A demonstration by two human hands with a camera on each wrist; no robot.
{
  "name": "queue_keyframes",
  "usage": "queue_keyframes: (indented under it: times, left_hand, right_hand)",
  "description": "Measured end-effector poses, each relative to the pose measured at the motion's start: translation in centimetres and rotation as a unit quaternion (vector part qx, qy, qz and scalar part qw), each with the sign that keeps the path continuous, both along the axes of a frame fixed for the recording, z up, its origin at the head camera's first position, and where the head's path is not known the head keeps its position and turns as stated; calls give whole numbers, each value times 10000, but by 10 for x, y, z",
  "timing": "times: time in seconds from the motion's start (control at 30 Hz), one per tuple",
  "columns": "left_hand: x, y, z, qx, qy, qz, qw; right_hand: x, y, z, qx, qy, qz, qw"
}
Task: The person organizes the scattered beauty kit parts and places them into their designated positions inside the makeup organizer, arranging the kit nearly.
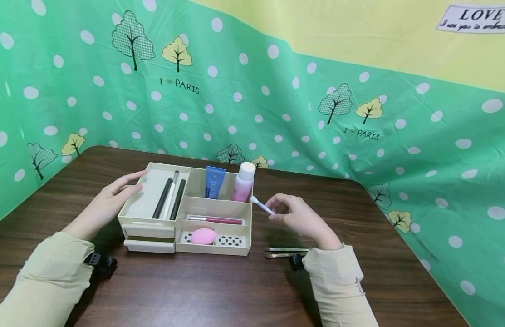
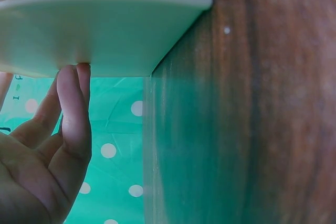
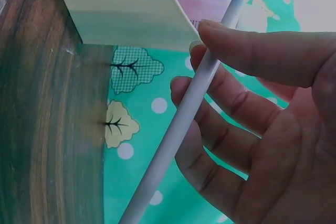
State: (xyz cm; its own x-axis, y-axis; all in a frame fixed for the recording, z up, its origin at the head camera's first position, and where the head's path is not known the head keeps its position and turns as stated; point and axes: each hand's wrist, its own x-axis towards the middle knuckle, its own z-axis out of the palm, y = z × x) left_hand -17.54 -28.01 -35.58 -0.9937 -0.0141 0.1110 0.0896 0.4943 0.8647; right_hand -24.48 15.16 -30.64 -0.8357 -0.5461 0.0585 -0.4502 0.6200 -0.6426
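A cream makeup organizer (image 1: pixel 213 250) stands on the table. My left hand (image 1: pixel 107 200) rests against its left side; in the left wrist view the fingertips (image 2: pixel 83 69) touch the outer wall. With thumb and fingers my right hand (image 1: pixel 301 218) pinches a slim white wand (image 3: pixel 178 124) with a rounded pale tip, held tilted just right of the organizer. Inside the organizer, dark and white pencil-like sticks (image 1: pixel 178 200) lie in the left tray. A blue tube (image 1: pixel 214 181) and a pink bottle with white cap (image 1: pixel 242 184) stand at the back right.
A lip gloss tube (image 1: pixel 215 220) lies in the middle compartment and a pink makeup sponge (image 1: pixel 203 236) in the front one. Slim brushes (image 1: pixel 286 249) lie on the brown table (image 1: pixel 219 290) near the right wrist. A green dotted curtain (image 1: pixel 252 81) hangs behind.
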Motion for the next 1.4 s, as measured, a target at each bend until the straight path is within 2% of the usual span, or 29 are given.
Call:
queue_keyframes:
  times: [0.43,0.93,1.4]
  left_hand:
    - [1,1,0,-103,130,20,9999]
    - [1,3,1,-37,57,47,10000]
    - [1,2,1,43,15,18,10000]
  right_hand:
    - [2,-7,-3,58,-1,173,9998]
    - [5,-18,-13,285,-129,313,9990]
    - [10,-24,-6,-250,-9,197,9995]
